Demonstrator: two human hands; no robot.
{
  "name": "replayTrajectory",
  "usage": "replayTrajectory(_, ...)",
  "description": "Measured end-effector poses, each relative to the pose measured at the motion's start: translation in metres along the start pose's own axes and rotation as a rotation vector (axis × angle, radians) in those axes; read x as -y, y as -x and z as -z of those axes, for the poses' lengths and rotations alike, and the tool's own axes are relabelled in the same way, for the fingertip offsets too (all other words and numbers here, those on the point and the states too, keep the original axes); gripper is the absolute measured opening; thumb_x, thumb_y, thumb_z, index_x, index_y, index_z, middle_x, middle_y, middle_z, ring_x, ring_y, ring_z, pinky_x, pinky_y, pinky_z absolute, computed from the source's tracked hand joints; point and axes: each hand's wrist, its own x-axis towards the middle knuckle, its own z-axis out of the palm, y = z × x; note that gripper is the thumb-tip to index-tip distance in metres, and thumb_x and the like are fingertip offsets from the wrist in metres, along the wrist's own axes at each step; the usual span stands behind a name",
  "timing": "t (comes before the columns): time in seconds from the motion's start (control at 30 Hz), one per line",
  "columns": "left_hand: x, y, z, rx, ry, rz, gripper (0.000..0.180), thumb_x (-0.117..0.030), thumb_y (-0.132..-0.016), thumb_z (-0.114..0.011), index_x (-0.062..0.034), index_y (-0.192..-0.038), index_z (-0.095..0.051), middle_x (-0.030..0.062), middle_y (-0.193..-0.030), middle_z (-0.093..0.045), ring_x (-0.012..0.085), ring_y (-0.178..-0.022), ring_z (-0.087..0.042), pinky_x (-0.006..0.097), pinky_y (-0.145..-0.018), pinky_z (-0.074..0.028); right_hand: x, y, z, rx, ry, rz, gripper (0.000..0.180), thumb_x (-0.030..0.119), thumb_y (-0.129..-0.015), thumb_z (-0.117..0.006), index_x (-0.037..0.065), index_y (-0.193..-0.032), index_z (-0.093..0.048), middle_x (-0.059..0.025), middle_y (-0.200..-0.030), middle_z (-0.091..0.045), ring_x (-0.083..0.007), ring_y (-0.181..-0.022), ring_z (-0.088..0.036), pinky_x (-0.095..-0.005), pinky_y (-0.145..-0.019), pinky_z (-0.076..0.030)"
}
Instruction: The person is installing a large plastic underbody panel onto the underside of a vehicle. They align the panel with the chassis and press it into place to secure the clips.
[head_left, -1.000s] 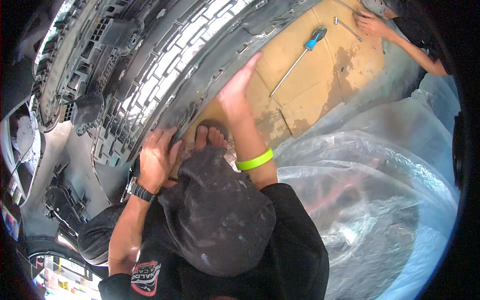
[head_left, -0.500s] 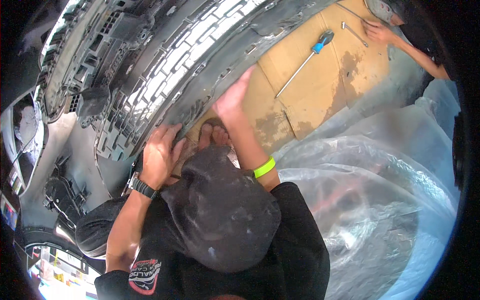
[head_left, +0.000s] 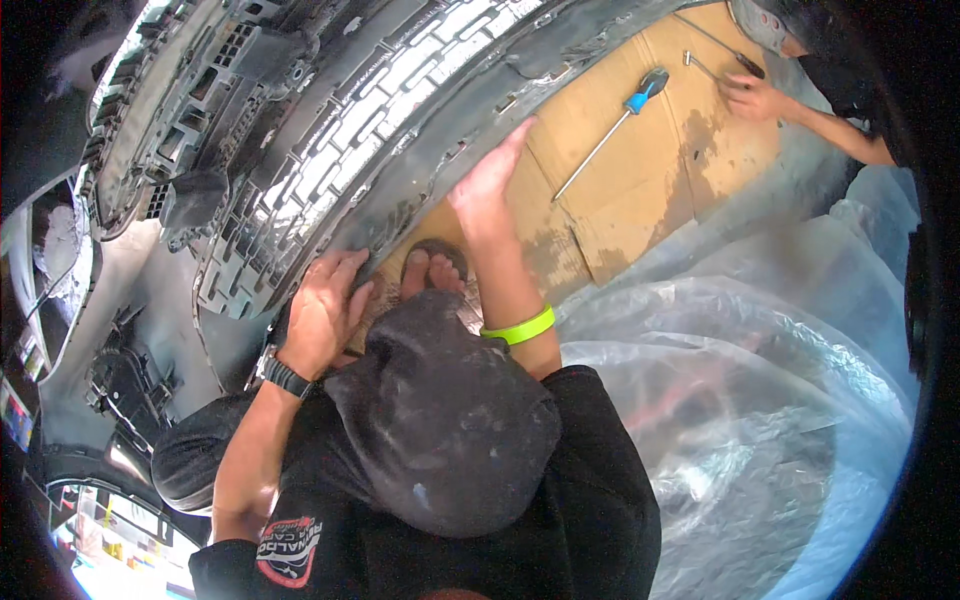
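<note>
A large grey-black car bumper (head_left: 400, 185) with a brick-patterned grille slants across the upper left, its inner side showing. My left hand (head_left: 322, 305), with a dark watch on the wrist, curls at the bumper's near lower edge. Farther right along the same edge, my right hand (head_left: 488, 180) grips it from below. Its fingers are largely hidden beneath the bumper, and a bright yellow-green band (head_left: 520, 326) circles that forearm. Between my arms are my knee in dark trousers (head_left: 440, 410) and my sandalled foot (head_left: 432, 270).
Flattened cardboard (head_left: 610, 190) covers the floor, bearing a blue-and-black screwdriver (head_left: 635, 105). At the far right, a co-worker's hand (head_left: 755, 98) is over a socket wrench (head_left: 700, 67), beside a dark-handled tool (head_left: 748, 65). Clear plastic sheeting (head_left: 740, 380) spreads at the right.
My right hand has moved slightly up and right along the bumper edge. The bumper has shifted a little. The co-worker's hand has come off the dark-handled tool toward the socket wrench.
</note>
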Motion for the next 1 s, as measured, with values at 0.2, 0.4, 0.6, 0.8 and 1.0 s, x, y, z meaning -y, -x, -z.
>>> replayTrajectory(0.2, -0.005, -0.002, 0.002, 0.002, 0.024, 0.018, 0.042, -0.009, -0.087, -0.073, -0.0003, -0.127, -0.064, 0.0208, -0.118, -0.065, 0.0409, -0.109, -0.063, 0.045, -0.097, -0.052, -0.003, 0.019, -0.007, -0.032, 0.008, -0.067, 0.079, 0.071, -0.105, -0.023, 0.014, -0.157, -0.037, -0.0070, -0.154, -0.046, -0.0303, -0.137, -0.046, -0.0470, -0.117, -0.038)
replayTrajectory(0.4, -0.004, -0.002, 0.001, -0.006, 0.008, 0.007, 0.041, -0.007, -0.086, -0.073, 0.0002, -0.126, -0.064, 0.0213, -0.116, -0.065, 0.0413, -0.106, -0.063, 0.045, -0.095, -0.052, -0.011, 0.047, -0.018, -0.112, 0.009, -0.178, 0.088, 0.078, -0.100, -0.024, 0.014, -0.158, -0.035, -0.0064, -0.155, -0.045, -0.0287, -0.139, -0.045, -0.0451, -0.119, -0.036)
replayTrajectory(0.6, -0.005, -0.004, 0.000, 0.016, 0.018, 0.031, 0.041, -0.004, -0.086, -0.073, 0.0019, -0.125, -0.064, 0.0237, -0.115, -0.065, 0.0424, -0.107, -0.064, 0.045, -0.094, -0.053, -0.031, 0.057, 0.002, -0.109, -0.029, -0.212, 0.085, 0.077, -0.101, -0.026, 0.014, -0.157, -0.038, -0.0058, -0.152, -0.048, -0.0280, -0.136, -0.046, -0.0452, -0.117, -0.037)
replayTrajectory(0.8, -0.005, 0.000, 0.003, 0.000, 0.007, 0.012, 0.042, -0.003, -0.087, -0.073, 0.0011, -0.127, -0.064, 0.0232, -0.118, -0.064, 0.0430, -0.108, -0.063, 0.045, -0.095, -0.052, -0.021, 0.051, -0.001, -0.068, -0.042, -0.218, 0.082, 0.073, -0.103, -0.027, 0.013, -0.158, -0.035, -0.0072, -0.156, -0.044, -0.0293, -0.139, -0.044, -0.0458, -0.119, -0.035)
replayTrajectory(1.0, -0.011, 0.020, 0.033, 0.148, 0.105, 0.050, 0.048, -0.007, -0.088, -0.074, 0.0011, -0.133, -0.059, 0.0242, -0.120, -0.063, 0.0443, -0.112, -0.061, 0.046, -0.097, -0.051, 0.026, 0.033, -0.025, -0.094, 0.008, -0.174, 0.079, 0.069, -0.105, -0.029, 0.011, -0.159, -0.033, -0.0122, -0.161, -0.038, -0.0317, -0.145, -0.038, -0.0466, -0.123, -0.029)
